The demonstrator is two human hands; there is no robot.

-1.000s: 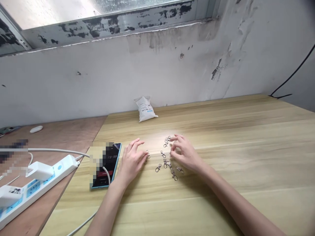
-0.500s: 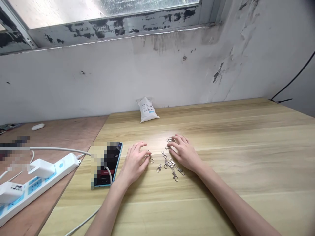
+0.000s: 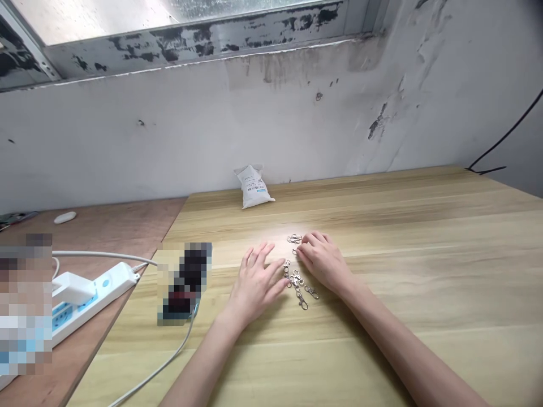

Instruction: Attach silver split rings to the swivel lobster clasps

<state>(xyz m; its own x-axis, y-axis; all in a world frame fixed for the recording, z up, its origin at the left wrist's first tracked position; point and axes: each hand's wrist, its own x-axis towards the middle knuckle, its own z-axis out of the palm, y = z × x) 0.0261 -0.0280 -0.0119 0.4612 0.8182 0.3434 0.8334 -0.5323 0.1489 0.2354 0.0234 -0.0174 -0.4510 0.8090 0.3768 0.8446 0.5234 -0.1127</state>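
Observation:
My left hand point(image 3: 258, 280) is over the wood-grain table with its fingers spread, its thumb and index tips beside a loose group of silver lobster-clasp hooks point(image 3: 298, 277). Part of that group is hidden behind those fingertips. My right hand point(image 3: 322, 257) has its fingers curled together, and a small metal ring point(image 3: 294, 251) shows at its thumb and index tips. Just beyond lies a cluster of small metal rings point(image 3: 294, 238). One more clasp hook point(image 3: 311, 291) rests at the right of the group, below my right hand.
A white labelled packet point(image 3: 255, 189) stands by the wall. At left lie a mostly blurred phone point(image 3: 189, 282) with a white cable point(image 3: 173, 356) and a white power strip point(image 3: 112, 288) with plugs. A black cable point(image 3: 504, 135) hangs at the right.
My left hand has moved right, from the loose rings to the clasp hooks, and its fingers have spread. My right hand has drawn slightly back from the ring cluster, its fingers curling closer together.

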